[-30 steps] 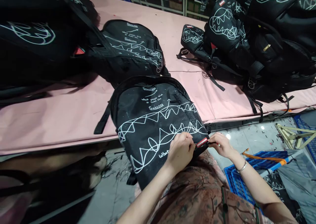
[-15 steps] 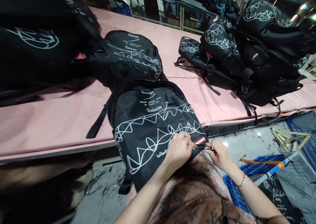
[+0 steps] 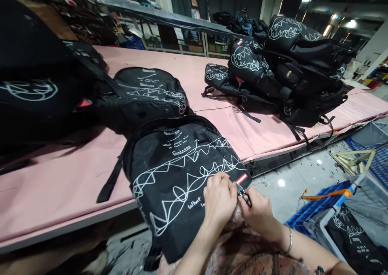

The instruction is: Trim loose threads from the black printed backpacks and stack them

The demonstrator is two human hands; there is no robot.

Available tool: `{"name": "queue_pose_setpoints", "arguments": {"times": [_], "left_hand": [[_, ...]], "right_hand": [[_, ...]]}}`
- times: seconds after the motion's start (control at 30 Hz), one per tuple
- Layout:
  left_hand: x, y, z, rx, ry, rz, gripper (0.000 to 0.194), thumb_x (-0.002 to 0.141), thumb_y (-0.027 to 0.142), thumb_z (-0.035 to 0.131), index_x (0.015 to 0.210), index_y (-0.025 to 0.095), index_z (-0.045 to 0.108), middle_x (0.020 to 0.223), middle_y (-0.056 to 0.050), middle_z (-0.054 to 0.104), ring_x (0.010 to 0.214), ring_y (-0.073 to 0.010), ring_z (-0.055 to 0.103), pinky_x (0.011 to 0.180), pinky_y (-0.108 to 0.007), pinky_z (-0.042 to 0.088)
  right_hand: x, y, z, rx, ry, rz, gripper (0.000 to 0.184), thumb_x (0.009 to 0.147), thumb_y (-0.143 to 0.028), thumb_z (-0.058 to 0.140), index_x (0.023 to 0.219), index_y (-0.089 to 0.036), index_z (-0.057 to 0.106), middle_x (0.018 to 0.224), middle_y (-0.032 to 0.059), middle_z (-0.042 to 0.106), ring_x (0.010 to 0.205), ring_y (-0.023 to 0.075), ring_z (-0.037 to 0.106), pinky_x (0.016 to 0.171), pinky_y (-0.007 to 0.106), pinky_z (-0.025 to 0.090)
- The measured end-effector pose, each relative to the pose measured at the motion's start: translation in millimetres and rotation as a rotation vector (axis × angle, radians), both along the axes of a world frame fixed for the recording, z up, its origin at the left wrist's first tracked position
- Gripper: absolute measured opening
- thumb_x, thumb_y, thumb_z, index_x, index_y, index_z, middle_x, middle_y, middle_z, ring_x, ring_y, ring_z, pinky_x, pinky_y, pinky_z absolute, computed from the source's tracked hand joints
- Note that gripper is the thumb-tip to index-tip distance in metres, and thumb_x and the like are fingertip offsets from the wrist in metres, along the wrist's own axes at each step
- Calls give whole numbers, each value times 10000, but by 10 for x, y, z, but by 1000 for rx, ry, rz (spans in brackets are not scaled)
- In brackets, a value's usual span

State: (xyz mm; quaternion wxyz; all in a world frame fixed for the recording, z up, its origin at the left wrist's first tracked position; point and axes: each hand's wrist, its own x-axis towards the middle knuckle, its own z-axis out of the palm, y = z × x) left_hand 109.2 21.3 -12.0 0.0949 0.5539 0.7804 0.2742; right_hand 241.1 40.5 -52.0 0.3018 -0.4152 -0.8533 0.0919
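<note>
A black backpack (image 3: 182,174) with white scribbled lines and lettering lies tilted over the pink table's front edge, against my lap. My left hand (image 3: 220,198) is closed at its lower right edge, fingers bent, gripping the fabric beside a small red-and-white label (image 3: 241,180). Just to the right, my right hand (image 3: 259,210) pinches small black loops with bright metal bits, which look like zipper pulls (image 3: 245,196). Both hands' fingertips are close together. Part of the backpack's lower side is hidden behind my left hand and forearm.
A similar backpack (image 3: 148,89) lies behind on the pink table (image 3: 121,178). A large dark bag (image 3: 27,93) stands at left, and several black bags (image 3: 291,77) are piled at right. A blue crate (image 3: 315,210) and a light metal frame (image 3: 353,161) stand on the floor.
The view has tilted up, so the scene sits lower. My right hand has come in closer to my left and turned, the black loops now bunched between its fingers.
</note>
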Motion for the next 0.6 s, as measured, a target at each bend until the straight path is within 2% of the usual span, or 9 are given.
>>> {"name": "queue_pose_setpoints", "arguments": {"times": [0.1,0.2,0.27,0.37,0.43,0.47,0.53,0.6], "left_hand": [[65,-26,4,73,60,52,196,828,209,411,808,150,597,1006,-116,583,939,-287,490,763,-436,411],[114,-113,41,231,18,36,188,836,209,422,735,161,574,968,-113,588,917,-262,506,766,-417,415],[145,-204,66,331,-74,-90,202,845,212,433,686,172,551,905,-89,593,875,-220,525,766,-374,427],[172,-326,53,329,-228,-419,202,841,203,463,664,191,559,777,-37,603,752,-156,549,701,-289,454],[150,-357,10,313,-265,-514,169,833,184,461,787,211,622,907,-57,628,811,-160,568,727,-288,471],[122,-351,-15,318,-257,-493,200,829,177,456,906,225,634,1034,-78,612,893,-178,566,773,-309,474],[38,-304,-51,323,-224,-372,294,827,187,451,1073,245,602,1211,-103,533,1033,-215,529,853,-359,461],[-56,-216,-53,283,-212,-240,253,838,236,451,1019,240,628,1174,-97,552,1038,-227,526,867,-383,457]], "right_hand": [[11,-10,16,-74,-17,-2,163,891,-274,413,758,-201,474,625,15,571,557,142,552,486,244,323],[84,70,24,-269,120,57,145,872,-281,445,778,-187,500,656,1,570,575,120,536,514,219,347],[162,218,37,-445,271,86,163,841,-327,502,775,-179,515,613,-25,530,534,99,488,498,205,346],[310,584,60,-691,439,152,234,756,-391,606,753,-166,541,590,-41,497,526,86,447,487,198,340],[410,868,58,-841,485,224,272,704,-405,656,763,-159,556,618,-39,513,519,72,430,472,191,325],[454,1001,47,-917,489,255,291,686,-408,673,782,-157,560,607,-48,503,490,59,402,448,183,299],[516,1227,8,-1064,472,309,328,660,-410,699,810,-156,557,547,-80,452,426,36,319,400,168,231],[536,1387,-42,-1173,439,367,343,642,-411,717,791,-150,552,499,-100,413,396,24,267,381,161,186]]}}
